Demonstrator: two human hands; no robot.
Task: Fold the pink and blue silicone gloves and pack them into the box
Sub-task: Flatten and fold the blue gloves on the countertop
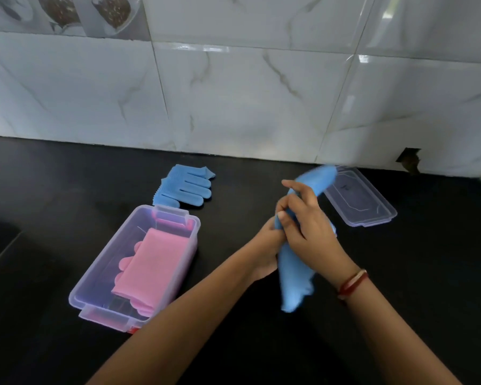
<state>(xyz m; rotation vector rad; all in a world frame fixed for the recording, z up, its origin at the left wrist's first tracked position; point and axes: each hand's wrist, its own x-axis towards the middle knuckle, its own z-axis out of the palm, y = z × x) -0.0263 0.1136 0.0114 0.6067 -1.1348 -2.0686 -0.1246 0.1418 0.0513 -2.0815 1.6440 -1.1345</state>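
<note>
A clear plastic box (95, 276) stands on the black counter at the left, with folded pink gloves (153, 262) lying inside it. Behind the box a blue glove (186, 184) lies flat, fingers pointing right. At centre right both hands hold a second blue glove (292, 279) above the counter; it is blurred, one end up by the lid, the other hanging down. My left hand (267, 243) grips its middle from below. My right hand (308, 226) closes over it from above.
The box's clear lid (361, 198) lies on the counter at the back right, partly behind the held glove. A white marble-tiled wall (233, 93) bounds the counter's far edge, with a small dark hole (408, 159) at the right.
</note>
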